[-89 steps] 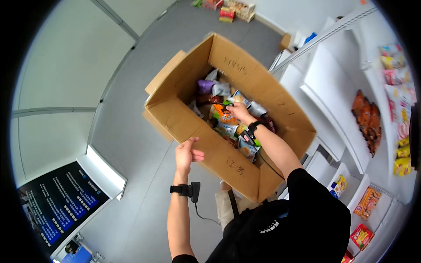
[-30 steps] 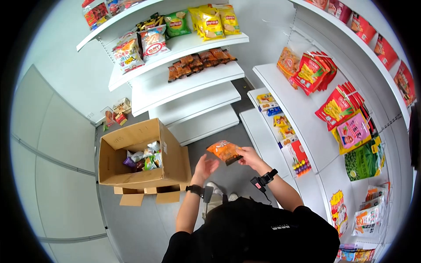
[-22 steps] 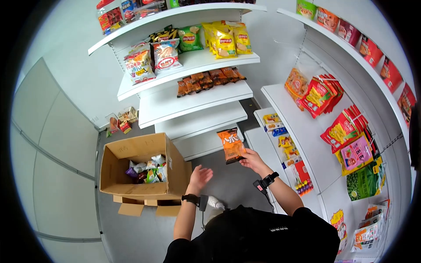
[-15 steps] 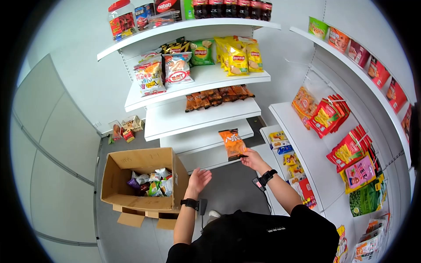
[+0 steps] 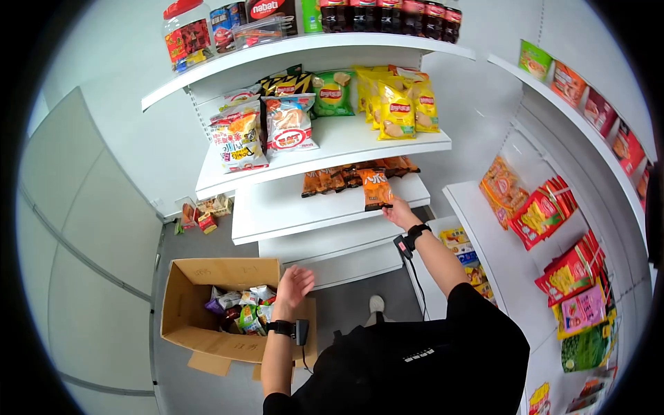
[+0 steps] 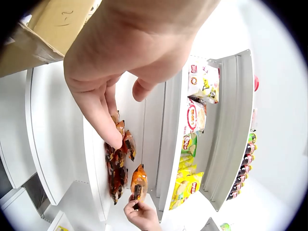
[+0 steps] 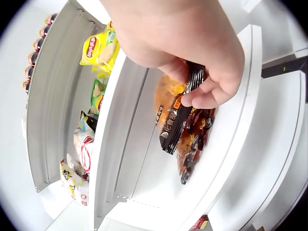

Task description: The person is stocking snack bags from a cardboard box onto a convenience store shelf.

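My right hand (image 5: 399, 213) pinches an orange snack bag (image 5: 375, 189) by its black crimped edge. In the right wrist view the thumb and fingers grip that edge (image 7: 182, 115). The bag is held at the front of the second shelf (image 5: 277, 207), overlapping a row of matching orange bags (image 5: 325, 181) that lie there. My left hand (image 5: 296, 285) hangs in the air beside the cardboard box (image 5: 225, 271), holding nothing. Its fingers are relaxed, as the left wrist view shows the hand (image 6: 130, 53) in front of the shelves.
Several snack bags (image 5: 242, 308) fill the box on the floor. Chip bags (image 5: 398, 111) stand on the shelf above, cola bottles (image 5: 365, 15) higher up. A side rack at right carries red snack bags (image 5: 543, 211). Small packages (image 5: 207, 214) lie on the floor by the wall.
The right hand has carried the orange bag out from above the box to the second shelf among the like bags. The left hand has stayed free; the view has turned toward the shelves.
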The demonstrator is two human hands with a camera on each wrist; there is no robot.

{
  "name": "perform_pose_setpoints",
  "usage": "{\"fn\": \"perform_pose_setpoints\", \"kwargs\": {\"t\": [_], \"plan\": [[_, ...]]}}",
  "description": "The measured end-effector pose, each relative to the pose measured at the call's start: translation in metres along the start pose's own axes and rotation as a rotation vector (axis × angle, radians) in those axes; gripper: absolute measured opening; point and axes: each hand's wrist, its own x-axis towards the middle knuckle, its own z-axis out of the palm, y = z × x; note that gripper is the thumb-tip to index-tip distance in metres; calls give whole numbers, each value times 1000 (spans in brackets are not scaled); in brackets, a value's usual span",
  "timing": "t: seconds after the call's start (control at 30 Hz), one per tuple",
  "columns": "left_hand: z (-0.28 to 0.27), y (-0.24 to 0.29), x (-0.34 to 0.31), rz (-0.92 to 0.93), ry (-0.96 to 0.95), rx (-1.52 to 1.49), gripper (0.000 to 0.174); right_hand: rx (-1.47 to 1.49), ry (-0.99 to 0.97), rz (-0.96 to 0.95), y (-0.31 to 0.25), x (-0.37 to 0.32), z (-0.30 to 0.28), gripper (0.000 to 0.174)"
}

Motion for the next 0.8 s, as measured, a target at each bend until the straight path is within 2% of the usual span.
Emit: {"fn": "perform_pose_setpoints", "kwargs": {"t": [0.07, 0.27, 0.4, 0.53, 0.57, 0.6, 0.67, 0.8], "plan": [[6, 10, 11, 40, 1, -11, 41, 73, -78, -17, -6, 55, 0, 21], [52, 53, 62, 202, -43, -16, 46, -43, 15, -17, -39, 148, 31, 23], [80, 62, 73, 298, -82, 19, 48, -65, 49, -19, -53, 205, 47, 17], [86, 60, 63, 381, -40, -74, 39, -131, -96, -23, -58, 242, 50, 14], [80, 60, 63, 397, -25, -87, 39, -151, -191, -34, -58, 251, 46, 13], [76, 59, 60, 414, -15, -107, 39, -189, -233, -18, -62, 246, 48, 15], [64, 56, 51, 432, 11, -139, 39, -203, -161, 35, -64, 236, 53, 17], [43, 44, 11, 433, 56, -142, 37, -255, -67, -47, -54, 213, 51, 27]]}}
